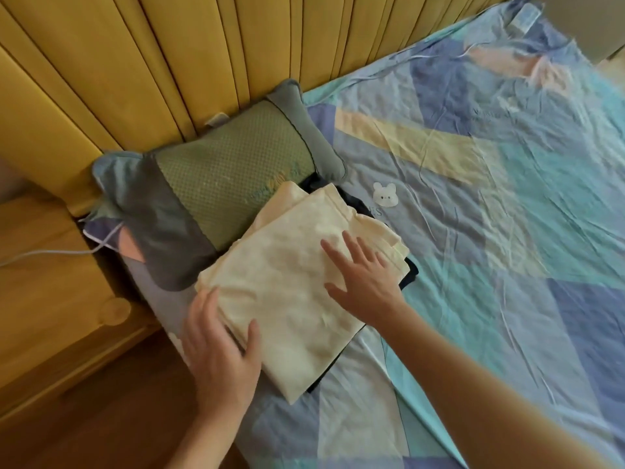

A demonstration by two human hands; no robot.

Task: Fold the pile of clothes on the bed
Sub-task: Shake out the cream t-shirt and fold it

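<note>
A folded cream garment [287, 286] lies on top of a dark folded garment [407, 277], whose edges peek out beneath it, near the left side of the bed. My right hand [363, 275] rests flat on the cream garment's right part, fingers spread. At the garment's near left corner, my left hand [220, 353] lies with straight fingers along the edge and the thumb on top of the cloth.
A green and grey pillow [216, 184] sits against the yellow padded headboard [169, 62], touching the stack. The blue patchwork sheet [490, 214] stretches right. A wooden nightstand [50, 299] with a white cable [50, 253] stands left of the bed.
</note>
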